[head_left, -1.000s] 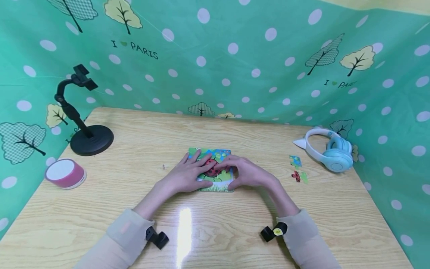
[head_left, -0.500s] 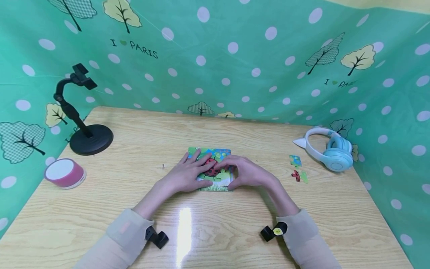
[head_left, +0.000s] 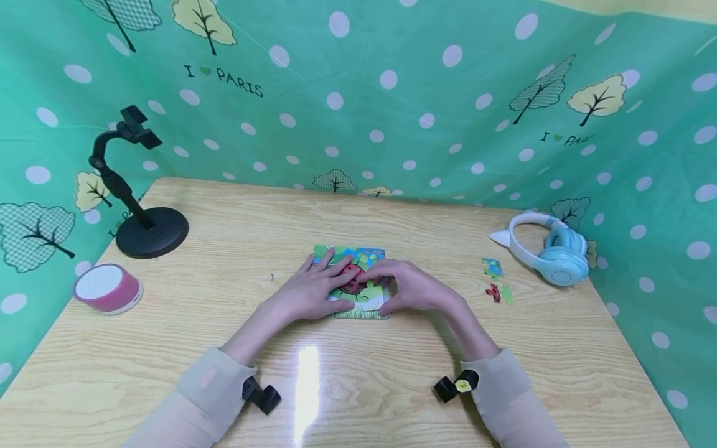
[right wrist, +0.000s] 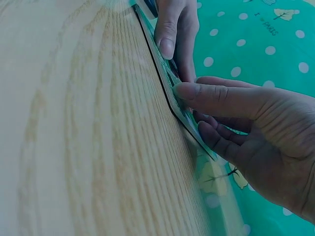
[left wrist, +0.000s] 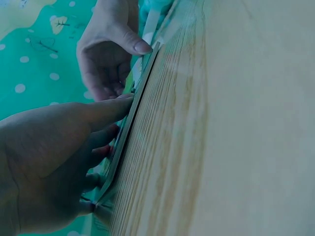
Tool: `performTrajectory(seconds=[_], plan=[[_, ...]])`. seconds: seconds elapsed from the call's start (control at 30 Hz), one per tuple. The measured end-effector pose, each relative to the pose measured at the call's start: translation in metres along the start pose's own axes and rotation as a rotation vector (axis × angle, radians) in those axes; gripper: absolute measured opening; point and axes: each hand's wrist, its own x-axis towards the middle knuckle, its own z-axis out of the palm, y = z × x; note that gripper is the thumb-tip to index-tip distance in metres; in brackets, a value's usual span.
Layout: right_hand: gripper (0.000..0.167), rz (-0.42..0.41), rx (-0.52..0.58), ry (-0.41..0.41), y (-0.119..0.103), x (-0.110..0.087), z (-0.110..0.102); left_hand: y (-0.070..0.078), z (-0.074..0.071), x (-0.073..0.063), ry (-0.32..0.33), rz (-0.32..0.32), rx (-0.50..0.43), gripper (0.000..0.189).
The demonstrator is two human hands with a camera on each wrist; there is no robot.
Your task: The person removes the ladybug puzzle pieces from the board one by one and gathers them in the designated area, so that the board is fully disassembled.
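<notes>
A ladybug jigsaw puzzle (head_left: 364,314) lies flat on the table in the head view, partly hidden under both hands. My left hand (head_left: 308,295) rests across its left side with fingers spread, holding it down. At the right side, my right hand (head_left: 420,287) arches with thumb and curved fingers around a puzzle piece (head_left: 372,306) in the lower right part. That piece's lower edge looks slightly raised. In the right wrist view the thumb (right wrist: 189,91) touches the puzzle near its front edge; how far the fingers reach round the piece is partly hidden.
Loose puzzle pieces, one blue-green (head_left: 493,267), one red (head_left: 493,293) and one green (head_left: 507,295), lie to the right, near cat-ear headphones (head_left: 560,264). At left stand a black phone stand (head_left: 152,233) and a pink-and-white round object (head_left: 109,289). A polka-dot curtain (head_left: 392,124) surrounds the table.
The lower right piece went from lying flat to having its lower edge slightly raised, and stays so. Both hands keep almost the same place.
</notes>
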Motion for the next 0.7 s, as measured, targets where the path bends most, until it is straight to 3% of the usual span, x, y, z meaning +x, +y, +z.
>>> performTrajectory(seconds=[0.4, 0.7], plan=[[0.062, 0.009, 0.029, 0.019, -0.001, 0.003, 0.000, -0.001, -0.002, -0.004, -0.006, -0.014, -0.003, 0.073], [0.063, 0.066, 0.100, 0.089, 0.010, -0.007, -0.010, -0.002, -0.001, -0.002, -0.009, -0.004, -0.014, 0.071]])
